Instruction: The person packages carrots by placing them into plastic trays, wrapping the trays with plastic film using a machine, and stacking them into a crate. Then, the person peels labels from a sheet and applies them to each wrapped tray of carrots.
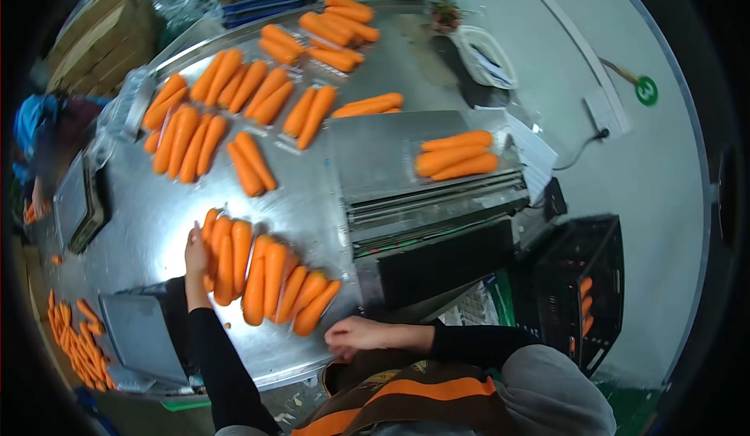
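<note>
Packs of carrots [226, 252] lie in a row on the metal table [305, 209]. My left hand [196, 258] is at the left side of this row, its fingers stretched out along the leftmost pack. My right hand [355, 336] is at the table's front edge, just below the rightmost pack [316, 307], with its fingers curled; whether it holds anything is hidden. Farther back, more carrot packs [187, 143] are spread over the table. One pack [457, 155] rests on the flat plate of a wrapping machine [391, 151] at the right.
A black crate [605, 248] with carrots stands at the lower right. Left are a grey scale [141, 334], a second scale [90, 205] and loose carrots [74, 350]. A person in blue [39, 127] is at the far left. A white basket [484, 57] sits at the back.
</note>
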{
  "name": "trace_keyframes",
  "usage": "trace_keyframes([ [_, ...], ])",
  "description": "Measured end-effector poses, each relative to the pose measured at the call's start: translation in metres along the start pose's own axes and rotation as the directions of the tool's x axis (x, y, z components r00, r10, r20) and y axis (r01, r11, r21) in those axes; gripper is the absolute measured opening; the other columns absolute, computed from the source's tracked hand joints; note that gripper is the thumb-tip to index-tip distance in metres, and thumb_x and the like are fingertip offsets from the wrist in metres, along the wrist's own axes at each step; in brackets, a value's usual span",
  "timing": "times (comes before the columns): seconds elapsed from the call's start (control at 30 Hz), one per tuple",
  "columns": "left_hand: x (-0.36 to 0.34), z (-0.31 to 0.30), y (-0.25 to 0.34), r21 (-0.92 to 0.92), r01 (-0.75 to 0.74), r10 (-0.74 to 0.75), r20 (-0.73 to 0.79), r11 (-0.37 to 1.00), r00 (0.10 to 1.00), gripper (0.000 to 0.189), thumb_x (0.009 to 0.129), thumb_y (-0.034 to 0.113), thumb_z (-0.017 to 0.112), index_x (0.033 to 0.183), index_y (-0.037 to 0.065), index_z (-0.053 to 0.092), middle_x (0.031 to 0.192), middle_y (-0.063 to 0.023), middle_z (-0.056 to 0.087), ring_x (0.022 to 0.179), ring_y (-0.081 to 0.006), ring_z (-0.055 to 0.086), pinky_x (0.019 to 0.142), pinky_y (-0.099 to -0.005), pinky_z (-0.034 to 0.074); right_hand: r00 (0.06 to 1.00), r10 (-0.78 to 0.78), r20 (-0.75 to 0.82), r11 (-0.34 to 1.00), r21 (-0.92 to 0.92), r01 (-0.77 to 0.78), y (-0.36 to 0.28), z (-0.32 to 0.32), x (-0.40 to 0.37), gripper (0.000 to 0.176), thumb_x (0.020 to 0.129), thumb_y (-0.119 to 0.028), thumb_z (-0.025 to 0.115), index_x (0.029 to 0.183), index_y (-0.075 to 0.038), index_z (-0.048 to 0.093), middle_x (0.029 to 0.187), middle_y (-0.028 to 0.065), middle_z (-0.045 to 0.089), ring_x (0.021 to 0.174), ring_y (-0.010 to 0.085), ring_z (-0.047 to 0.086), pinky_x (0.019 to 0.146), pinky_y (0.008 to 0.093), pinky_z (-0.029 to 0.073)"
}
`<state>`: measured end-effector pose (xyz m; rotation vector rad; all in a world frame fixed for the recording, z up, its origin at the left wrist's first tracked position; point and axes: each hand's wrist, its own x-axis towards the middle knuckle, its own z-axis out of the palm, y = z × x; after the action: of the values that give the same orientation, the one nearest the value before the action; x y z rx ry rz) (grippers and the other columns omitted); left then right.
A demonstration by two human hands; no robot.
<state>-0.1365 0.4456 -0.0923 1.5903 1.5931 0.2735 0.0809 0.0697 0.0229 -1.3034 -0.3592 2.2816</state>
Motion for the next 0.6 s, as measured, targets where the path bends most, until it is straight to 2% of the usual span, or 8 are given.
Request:
trace_keyframes([
  [0.03, 0.014, -0.004, -0.016, 0.137, -0.13, 0.134, -0.02, 0.982, 0.991, 0.059, 0.099, 0.05, 0.038, 0.135, 0.005, 0.05, 0.129, -0.0298, 0.052, 0.118, -0.0415, 0.052, 0.102, -0.0419, 0.04, 0.994, -0.083, 0.071, 0.992, -0.094, 0.09, -0.015, -0.005, -0.03, 0.034, 0.1, -0.024, 0.051, 0.123, 0.0, 0.056, 0.113, 0.0126, 0.064, 0.098, 0.0181, 0.065, 0.083, 0.0315, 0.055],
  [0.1, -0.011, -0.006, 0.043, 0.206, 0.025, 0.047, -0.339, 0.978, 0.94, 0.055, 0.099, 0.042, 0.048, 0.132, -0.003, 0.051, 0.128, -0.0302, 0.053, 0.12, -0.0403, 0.052, 0.101, -0.0424, 0.041, 0.956, -0.235, 0.175, 0.952, -0.16, 0.263, -0.04, -0.029, -0.096, 0.034, 0.101, -0.02, 0.048, 0.128, -0.001, 0.054, 0.12, 0.0122, 0.063, 0.104, 0.0164, 0.064, 0.086, 0.0276, 0.053],
  [0.2, -0.054, 0.02, 0.12, -0.07, -0.39, 0.308, -0.494, 0.918, 0.813, 0.042, 0.097, 0.031, 0.057, 0.115, -0.007, 0.06, 0.103, -0.0185, 0.064, 0.094, -0.0229, 0.061, 0.086, -0.0337, 0.048, 0.84, -0.487, -0.24, 0.867, -0.023, 0.497, -0.051, -0.092, -0.2, 0.026, 0.098, -0.015, 0.052, 0.116, 0.002, 0.06, 0.11, 0.0159, 0.066, 0.097, 0.0227, 0.067, 0.081, 0.0314, 0.056],
  [0.23, -0.074, 0.037, 0.143, -0.171, -0.466, 0.34, -0.48, 0.868, 0.809, 0.038, 0.097, 0.028, 0.058, 0.112, -0.007, 0.061, 0.092, -0.0142, 0.066, 0.086, -0.018, 0.061, 0.08, -0.0315, 0.049, 0.708, -0.501, -0.498, 0.839, -0.08, 0.538, -0.05, -0.115, -0.229, 0.026, 0.096, -0.016, 0.056, 0.113, 0.004, 0.06, 0.102, 0.0166, 0.067, 0.09, 0.0221, 0.068, 0.077, 0.0309, 0.056],
  [0.3, -0.134, 0.08, 0.191, -0.366, -0.352, 0.277, -0.241, 0.861, 0.93, 0.027, 0.094, 0.02, 0.062, 0.101, -0.006, 0.065, 0.075, -0.0074, 0.062, 0.075, -0.0114, 0.055, 0.07, -0.03, 0.047, 0.243, -0.443, -0.863, 0.793, -0.252, 0.554, -0.02, -0.191, -0.255, 0.025, 0.095, -0.019, 0.056, 0.109, 0.002, 0.061, 0.093, 0.0103, 0.068, 0.077, 0.0173, 0.065, 0.069, 0.0281, 0.053],
  [0.37, -0.179, 0.139, 0.212, -0.117, -0.551, 0.503, -0.285, 0.826, 0.816, 0.022, 0.09, 0.018, 0.067, 0.086, -0.003, 0.068, 0.067, -0.0067, 0.059, 0.068, -0.0142, 0.056, 0.064, -0.0309, 0.045, -0.199, -0.607, -0.77, 0.744, -0.638, 0.199, 0.006, -0.264, -0.272, 0.025, 0.093, -0.024, 0.057, 0.098, -0.001, 0.067, 0.087, 0.0101, 0.068, 0.077, 0.0217, 0.066, 0.068, 0.032, 0.051],
  [0.43, -0.234, 0.172, 0.257, 0.143, -0.53, 0.548, -0.152, 0.836, 0.823, 0.022, 0.084, 0.02, 0.071, 0.076, -0.001, 0.07, 0.07, -0.01, 0.061, 0.067, -0.0224, 0.058, 0.064, -0.0344, 0.045, -0.11, -0.633, -0.766, 0.767, -0.64, 0.047, 0.003, -0.303, -0.286, 0.028, 0.092, -0.028, 0.058, 0.093, -0.002, 0.068, 0.086, 0.0119, 0.067, 0.078, 0.0254, 0.066, 0.069, 0.0351, 0.05],
  [0.6, -0.266, 0.219, 0.278, 0.531, -0.464, 0.638, -0.203, 0.709, 0.743, 0.032, 0.082, 0.034, 0.071, 0.072, 0.003, 0.073, 0.072, -0.0128, 0.061, 0.071, -0.0322, 0.056, 0.07, -0.0416, 0.044, 0.179, -0.623, -0.761, 0.681, -0.641, -0.355, -0.034, -0.31, -0.289, 0.034, 0.089, -0.038, 0.061, 0.087, -0.005, 0.07, 0.086, 0.0145, 0.065, 0.084, 0.0326, 0.063, 0.073, 0.0424, 0.048],
])
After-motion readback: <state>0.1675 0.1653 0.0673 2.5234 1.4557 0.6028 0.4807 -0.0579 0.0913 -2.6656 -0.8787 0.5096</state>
